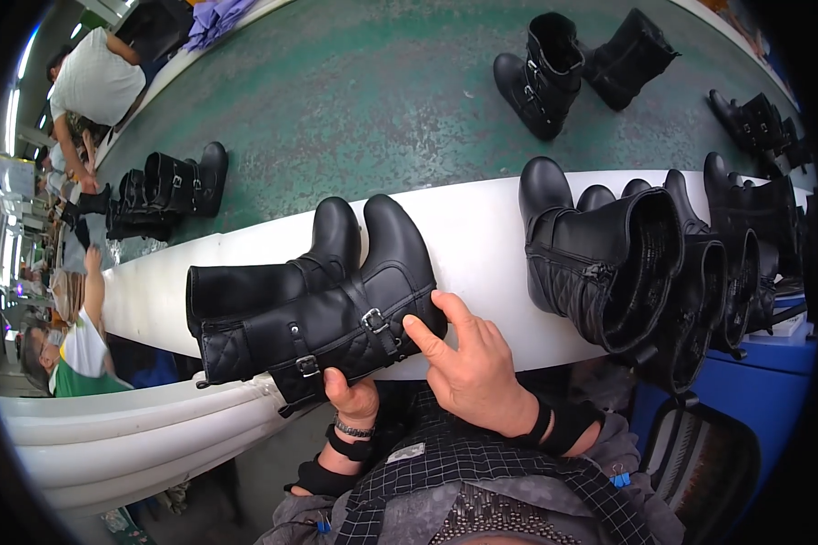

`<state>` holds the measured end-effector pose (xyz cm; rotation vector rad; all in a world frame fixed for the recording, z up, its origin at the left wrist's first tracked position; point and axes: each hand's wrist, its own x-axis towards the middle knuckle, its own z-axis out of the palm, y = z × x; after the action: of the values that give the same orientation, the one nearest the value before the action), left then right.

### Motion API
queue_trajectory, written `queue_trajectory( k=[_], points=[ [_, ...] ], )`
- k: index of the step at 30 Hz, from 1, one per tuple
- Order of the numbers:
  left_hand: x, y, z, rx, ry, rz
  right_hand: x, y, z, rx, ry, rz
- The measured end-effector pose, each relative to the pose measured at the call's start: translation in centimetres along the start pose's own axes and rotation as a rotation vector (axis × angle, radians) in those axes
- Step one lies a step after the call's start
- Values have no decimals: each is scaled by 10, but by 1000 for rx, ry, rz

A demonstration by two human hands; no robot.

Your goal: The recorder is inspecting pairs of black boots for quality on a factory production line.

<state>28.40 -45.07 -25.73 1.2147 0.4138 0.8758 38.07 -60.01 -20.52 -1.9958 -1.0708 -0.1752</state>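
A black ankle-strap boot with quilted panels and silver buckles lies on its side on the white worktop, its toe pointing away from me. My left hand grips the lower edge of its shaft; the thumb shows on top and the other fingers are hidden beneath. Two extended fingers of my right hand rest at the boot's heel and beside its ankle buckle, spread apart and not wrapped round anything. Just beyond lies a second black boot, partly covered by the first.
Several black boots crowd the white worktop at right. More boots stand on the worn green surface beyond, with another group at left. Co-workers work at far left. A blue bin is at lower right.
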Motion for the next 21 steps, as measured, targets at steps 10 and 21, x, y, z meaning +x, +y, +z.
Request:
queue_trajectory(
  k=[10, 21],
  points=[
    [3, -3, 0, -62, -39, -26, -1, -4, 3, -43, 21, -6],
    [9, -8, -11, -13, -154, 15, -12, 3, 16, -23, 98, -62]
  ],
)
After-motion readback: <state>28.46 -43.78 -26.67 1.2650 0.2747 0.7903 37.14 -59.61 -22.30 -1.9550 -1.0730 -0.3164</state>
